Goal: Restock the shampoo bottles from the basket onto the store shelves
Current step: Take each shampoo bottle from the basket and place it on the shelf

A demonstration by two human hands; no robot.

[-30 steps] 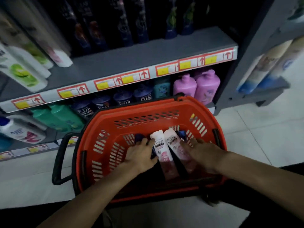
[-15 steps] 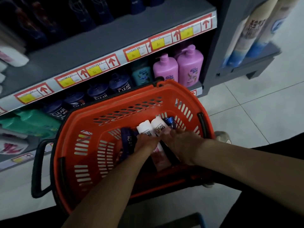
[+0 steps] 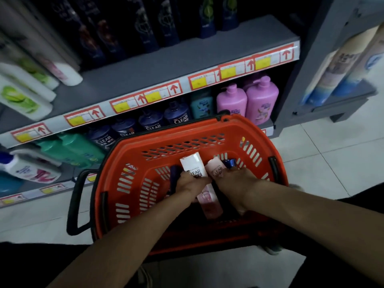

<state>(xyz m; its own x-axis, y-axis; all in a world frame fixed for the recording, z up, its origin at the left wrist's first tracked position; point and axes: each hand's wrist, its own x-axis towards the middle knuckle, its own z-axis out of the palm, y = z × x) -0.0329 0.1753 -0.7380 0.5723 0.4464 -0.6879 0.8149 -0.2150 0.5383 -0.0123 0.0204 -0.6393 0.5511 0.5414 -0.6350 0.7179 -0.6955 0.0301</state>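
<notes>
White CLEAR bottle (image 3: 193, 166): inside the orange basket (image 3: 128, 154), near its middle, cap end pointing to the basket's far wall. My left hand (image 3: 190, 181) is curled round it below the label. Pink CLEAR bottle (image 3: 216, 170): just right of the white one, touching it, same way round. My right hand (image 3: 234, 180) lies over it with fingers bent down. I cannot tell whether that is a full grip. Hands close together, thumbs nearly meeting between the two bottles. A pale pink bottle body (image 3: 209, 202) shows between my wrists; which bottle it belongs to, I cannot tell.

Also in the basket: a dark purple bottle (image 3: 175, 173) just left of my left hand, and a blue bottle (image 3: 229, 163) past my right fingertips, by the right wall.

Basket's black handle (image 3: 75, 204) hangs off its left side. The basket sits on pale floor tiles (image 3: 342, 163).

Behind the basket's far rim, the lower shelf: dark blue CLEAR bottles (image 3: 151, 123), green bottles (image 3: 76, 146) to their left, a teal bottle (image 3: 202, 107) and pink pump bottles (image 3: 261, 100) to their right. Above that, a grey shelf (image 3: 166, 65) with red and yellow price tags (image 3: 162, 94) along its edge, and dark bottles (image 3: 145, 28) standing at its back.
</notes>
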